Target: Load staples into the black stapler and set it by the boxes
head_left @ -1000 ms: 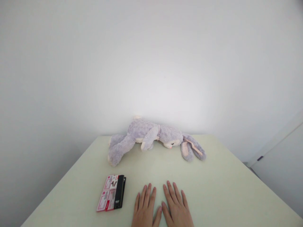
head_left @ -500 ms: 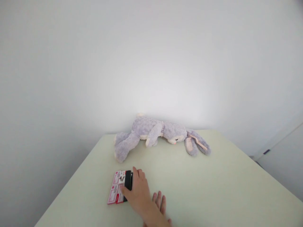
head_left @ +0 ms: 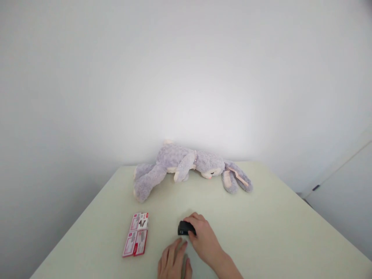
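Red-and-white packs (head_left: 136,234) lie at the left of a pale green table (head_left: 261,224), while a lavender plush rabbit (head_left: 174,157) sprawls on its side along the far edge. At near center, a left hand (head_left: 173,259) rests palm down, its fingers spread and grasping nothing. Just beyond those fingertips sits a black stapler (head_left: 184,228), gripped by the right hand (head_left: 205,237), its exposed end pointing left from between thumb and fingers.

Black stapler (head_left: 186,228); at its twelve o'clock, a mottled lilac plush rabbit (head_left: 171,157) with pink ear linings (head_left: 228,179); at nine, boxes (head_left: 135,234) in white, red and seemingly magenta; pale green tabletop (head_left: 267,224).
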The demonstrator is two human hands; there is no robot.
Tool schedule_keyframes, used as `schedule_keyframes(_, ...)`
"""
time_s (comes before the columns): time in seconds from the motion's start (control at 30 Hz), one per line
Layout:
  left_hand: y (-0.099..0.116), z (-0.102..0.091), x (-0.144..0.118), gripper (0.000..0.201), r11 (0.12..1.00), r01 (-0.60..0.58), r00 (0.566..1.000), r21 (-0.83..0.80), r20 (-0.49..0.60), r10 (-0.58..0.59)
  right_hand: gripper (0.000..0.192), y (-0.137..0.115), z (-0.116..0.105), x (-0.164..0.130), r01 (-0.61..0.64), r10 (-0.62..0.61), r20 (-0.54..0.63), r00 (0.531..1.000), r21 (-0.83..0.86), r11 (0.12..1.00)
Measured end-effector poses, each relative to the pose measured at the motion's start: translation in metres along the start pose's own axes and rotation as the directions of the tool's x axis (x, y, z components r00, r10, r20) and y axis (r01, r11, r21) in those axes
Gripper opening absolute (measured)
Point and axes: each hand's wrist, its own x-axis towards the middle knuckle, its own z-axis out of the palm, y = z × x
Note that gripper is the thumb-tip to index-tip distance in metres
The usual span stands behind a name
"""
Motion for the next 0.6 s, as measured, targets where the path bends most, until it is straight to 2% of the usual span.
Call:
schedule_keyframes(0.07,0.004,0.004,0.014,0.051,1.000,-0.012,1.000,0.007,-0.023,0.012,0.054,0.011,-0.013,-0.009,-0.011,0.010,0.006,1.000,0.045,0.999)
schedule_keyframes(0.17,0.012,0.013,0.023,0.057,0.999,-0.043,0.999,-0.003,0.008,0.043,0.050,0.015,-0.012,-0.015,-0.036,0.039,-0.031,0.999,0.069,0.997)
schedule_keyframes(0.27,0.016,0.020,0.020,0.062,1.000,-0.028,0.997,0.003,0.073,0.028,0.035,0.007,0.006,-0.014,-0.094,0.097,-0.147,0.984,0.032,0.995)
schedule_keyframes(0.4,0.014,0.018,0.016,0.063,1.000,-0.008,0.989,-0.012,0.145,0.010,0.016,-0.001,0.034,-0.004,-0.124,0.134,-0.342,0.930,0.049,0.991)
schedule_keyframes(0.5,0.011,0.007,0.022,0.063,0.998,0.060,0.988,-0.005,0.142,-0.059,0.020,0.005,0.033,0.004,-0.081,0.216,-0.423,0.880,0.314,0.946)
schedule_keyframes(0.6,0.009,-0.003,0.029,0.062,0.995,0.104,0.987,0.001,0.124,-0.103,0.041,0.022,0.014,0.004,-0.064,0.405,-0.408,0.818,0.636,0.769)
